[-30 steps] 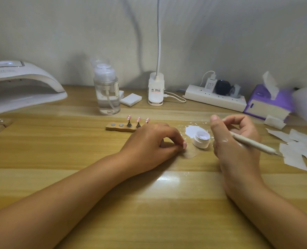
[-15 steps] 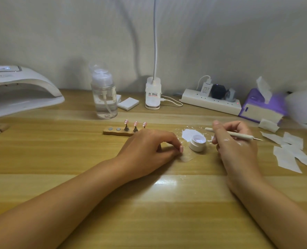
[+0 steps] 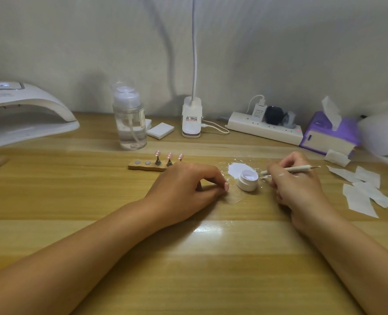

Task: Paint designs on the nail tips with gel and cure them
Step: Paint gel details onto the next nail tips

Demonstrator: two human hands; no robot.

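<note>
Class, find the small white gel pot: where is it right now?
In the head view, the gel pot stands just right of centre, between the left hand and the right hand holding a pen.

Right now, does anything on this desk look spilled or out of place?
Yes: white gel is smeared and spattered on the table behind the open gel pot, with flecks on the right hand holding the dotting pen. Scattered paper wipes lie at right.

Left hand (image 3: 184, 185) knuckles-up, fingers (image 3: 218, 178) curled toward thumb, right hand (image 3: 295, 185) pinching a pen (image 3: 302, 169) — both forearms stretched forward
</note>
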